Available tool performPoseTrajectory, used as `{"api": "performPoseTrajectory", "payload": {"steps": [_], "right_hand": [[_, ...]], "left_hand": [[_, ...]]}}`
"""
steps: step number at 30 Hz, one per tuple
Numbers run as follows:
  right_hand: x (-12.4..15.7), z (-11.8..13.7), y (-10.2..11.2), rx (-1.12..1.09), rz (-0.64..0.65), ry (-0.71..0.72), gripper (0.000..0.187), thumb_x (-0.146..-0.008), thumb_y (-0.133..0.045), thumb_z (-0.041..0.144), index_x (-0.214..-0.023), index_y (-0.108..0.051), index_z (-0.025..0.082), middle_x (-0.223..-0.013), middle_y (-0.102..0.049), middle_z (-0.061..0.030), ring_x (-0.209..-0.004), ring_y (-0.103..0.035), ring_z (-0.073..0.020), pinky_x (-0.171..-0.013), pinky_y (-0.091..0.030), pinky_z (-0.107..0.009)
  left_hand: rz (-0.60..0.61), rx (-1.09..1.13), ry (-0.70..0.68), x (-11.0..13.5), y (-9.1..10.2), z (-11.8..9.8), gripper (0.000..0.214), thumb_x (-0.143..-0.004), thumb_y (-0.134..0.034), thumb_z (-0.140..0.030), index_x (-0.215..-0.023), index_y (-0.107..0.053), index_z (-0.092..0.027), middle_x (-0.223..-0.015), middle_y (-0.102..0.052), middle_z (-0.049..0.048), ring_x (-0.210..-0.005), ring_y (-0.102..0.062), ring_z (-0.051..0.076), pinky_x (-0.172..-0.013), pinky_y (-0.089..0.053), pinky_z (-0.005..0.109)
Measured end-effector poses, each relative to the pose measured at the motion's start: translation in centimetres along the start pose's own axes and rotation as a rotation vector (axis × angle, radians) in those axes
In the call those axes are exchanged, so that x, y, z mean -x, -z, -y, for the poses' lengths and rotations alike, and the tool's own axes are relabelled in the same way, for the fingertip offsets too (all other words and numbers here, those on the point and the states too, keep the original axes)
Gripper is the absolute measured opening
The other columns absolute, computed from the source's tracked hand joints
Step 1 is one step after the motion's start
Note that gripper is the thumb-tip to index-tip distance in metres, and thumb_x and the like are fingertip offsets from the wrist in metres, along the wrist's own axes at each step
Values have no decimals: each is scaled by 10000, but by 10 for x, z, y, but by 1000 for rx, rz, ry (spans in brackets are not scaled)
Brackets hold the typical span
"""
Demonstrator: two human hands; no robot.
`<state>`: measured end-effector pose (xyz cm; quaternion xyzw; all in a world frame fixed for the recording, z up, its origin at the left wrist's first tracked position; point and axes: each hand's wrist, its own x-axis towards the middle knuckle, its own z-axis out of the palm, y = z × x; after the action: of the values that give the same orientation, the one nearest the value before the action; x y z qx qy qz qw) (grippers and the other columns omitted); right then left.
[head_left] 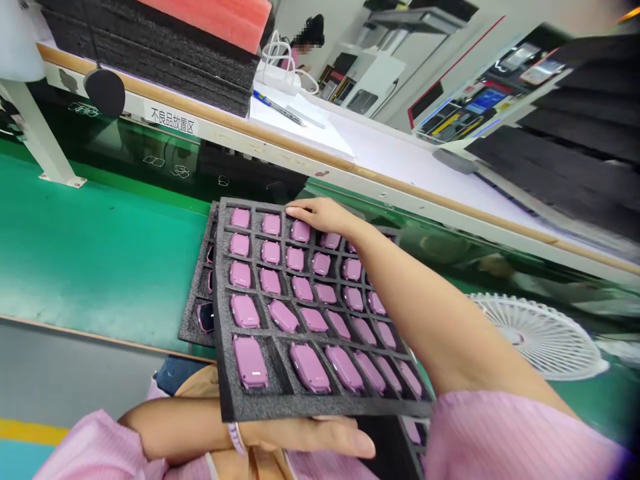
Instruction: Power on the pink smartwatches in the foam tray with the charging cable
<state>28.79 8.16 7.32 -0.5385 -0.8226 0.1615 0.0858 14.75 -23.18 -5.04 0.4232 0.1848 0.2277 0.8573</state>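
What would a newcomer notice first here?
Probably the dark foam tray of pink pieces in the middle, with the right hand at its far edge and the left hand beneath its near edge. Then the red slab at upper left and white fan grille on the right.

Devices (253,362) in tray (325,405), fan (513,335) right
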Motion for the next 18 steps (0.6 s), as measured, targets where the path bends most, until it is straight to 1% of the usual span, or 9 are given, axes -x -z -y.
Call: {"api": "performPoseTrajectory", "payload": {"steps": [2,5,8,10,12,14,15,17,18], "right_hand": [[-20,5,-11,86,54,74,333,-1022,-606,410,-1256,-800,273,-1291,-750,-1,-1245,-685,-320,-1167,-481,-421],[-42,3,-23,137,79,49,372,-1033,-572,428,-1300,-778,272,-1329,-731,1,-1273,-670,-319,-1166,-484,-425],[-53,-6,-32,153,99,22,380,-1044,-541,418,-1283,-784,250,-1322,-734,-9,-1252,-684,-316,-1151,-501,-424],[-57,-13,-38,160,110,10,387,-1051,-524,418,-1272,-788,242,-1301,-744,-17,-1224,-700,-317,-1126,-524,-426],[-60,-19,-43,172,112,-14,393,-1056,-513,426,-1263,-791,242,-1282,-753,-30,-1215,-704,-325,-1109,-538,-436],[-60,-23,-49,186,107,-51,391,-1057,-511,431,-1249,-797,246,-1269,-759,-50,-1226,-695,-337,-1110,-534,-457],[-58,-24,-50,195,98,-75,391,-1055,-515,438,-1255,-794,250,-1277,-756,-63,-1244,-681,-353,-1122,-520,-490],[-47,-29,-49,212,69,-135,416,-1053,-522,465,-1327,-758,258,-1345,-721,-95,-1313,-622,-402,-1148,-461,-609],[-37,-33,-45,217,45,-161,445,-1054,-521,478,-1385,-722,260,-1394,-690,-112,-1354,-580,-425,-1152,-425,-668]], "left_hand": [[-58,0,12,-1,7,0,853,-727,-692,-872,-1282,-751,-227,-1435,-666,138,-1438,-523,391,-1279,-312,580],[-42,64,14,3,20,-11,1013,-803,-515,-928,-1437,-639,-147,-1570,-545,195,-1539,-406,389,-1317,-189,604],[10,93,46,12,31,-18,1136,-780,-463,-968,-1542,-523,-128,-1612,-486,225,-1572,-344,417,-1318,-94,643],[-18,99,100,16,36,-17,1228,-736,-456,-1003,-1577,-469,-108,-1612,-476,246,-1555,-357,459,-1304,-70,681],[-61,130,118,19,41,-16,1284,-705,-454,-1024,-1556,-484,-62,-1595,-479,278,-1528,-397,476,-1294,-146,686],[-89,181,118,27,46,-17,1247,-723,-459,-1011,-1490,-553,-33,-1554,-515,303,-1478,-477,466,-1255,-292,670],[-95,196,134,36,48,-20,1192,-752,-463,-990,-1462,-584,-40,-1535,-536,304,-1445,-522,458,-1223,-358,662],[-66,149,193,65,52,-29,1062,-807,-491,-936,-1440,-624,-93,-1492,-592,276,-1372,-602,439,-1166,-439,650],[-37,66,183,85,53,-34,933,-869,-511,-869,-1422,-651,-131,-1485,-614,239,-1359,-622,410,-1165,-457,613]]}}
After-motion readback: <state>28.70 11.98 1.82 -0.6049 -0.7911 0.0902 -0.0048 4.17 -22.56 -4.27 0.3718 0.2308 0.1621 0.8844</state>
